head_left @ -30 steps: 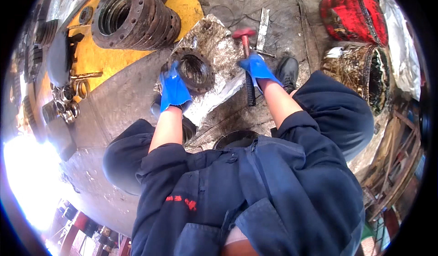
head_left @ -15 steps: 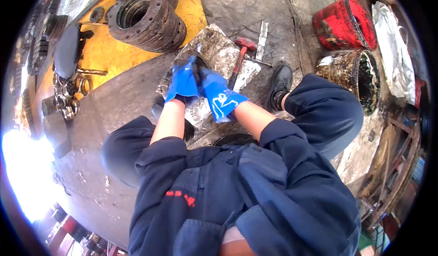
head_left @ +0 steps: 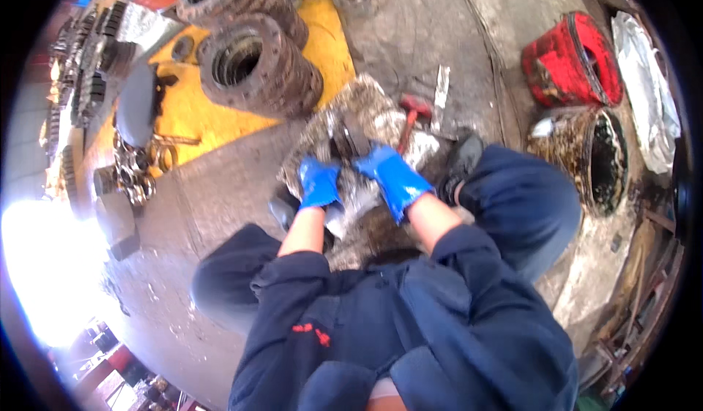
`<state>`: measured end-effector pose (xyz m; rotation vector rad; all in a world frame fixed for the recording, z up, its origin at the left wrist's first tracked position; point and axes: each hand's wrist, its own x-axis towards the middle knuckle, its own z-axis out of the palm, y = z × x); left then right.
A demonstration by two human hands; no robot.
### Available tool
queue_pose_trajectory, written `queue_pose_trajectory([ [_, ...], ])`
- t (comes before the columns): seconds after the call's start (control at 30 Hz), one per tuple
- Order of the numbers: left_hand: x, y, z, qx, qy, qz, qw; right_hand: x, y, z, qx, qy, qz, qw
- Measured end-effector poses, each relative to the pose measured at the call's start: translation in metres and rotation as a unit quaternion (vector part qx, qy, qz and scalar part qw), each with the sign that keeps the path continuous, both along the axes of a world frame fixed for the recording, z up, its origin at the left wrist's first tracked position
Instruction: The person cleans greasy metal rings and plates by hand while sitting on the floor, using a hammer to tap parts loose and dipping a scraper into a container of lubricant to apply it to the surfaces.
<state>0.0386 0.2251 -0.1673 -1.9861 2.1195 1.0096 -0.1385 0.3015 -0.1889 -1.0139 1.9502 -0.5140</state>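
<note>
A dark, rounded metal part [head_left: 350,139] is held between my two hands, above a crumpled, grease-stained sheet [head_left: 377,107] on the floor. My left hand [head_left: 319,182], in a blue rubber glove, is closed at the part's near left side. From the right, my right hand [head_left: 392,178], gloved the same way, grips its near edge. Motion blur hides the fingertips and the part's exact shape. Just right of the sheet lies a red-headed hammer [head_left: 415,106], beside a flat metal strip [head_left: 441,92].
Rusty flanged rings [head_left: 256,67] are stacked on a yellow sheet [head_left: 333,34] at far left. Shiny metal rings [head_left: 135,169] lie near a grey rounded piece [head_left: 137,103]. To the right are a red bucket [head_left: 556,63], a grimy bucket [head_left: 571,147] and a white sack [head_left: 644,89].
My hands have moved apart and slightly nearer my body, so the dark part now shows between them. The whole view has shifted, with the surroundings lower and further right.
</note>
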Motion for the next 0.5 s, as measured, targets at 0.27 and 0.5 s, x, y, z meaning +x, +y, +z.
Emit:
queue_pose_trajectory([
  [0.27,-0.009,-0.016,-0.016,0.002,-0.069,0.033,0.997,-0.066,-0.012,0.041,0.124,-0.151,0.036,0.980],
  [0.5,-0.063,-0.046,0.074,0.014,-0.052,-0.144,0.988,-0.072,-0.002,0.026,0.142,-0.189,-0.039,0.971],
])
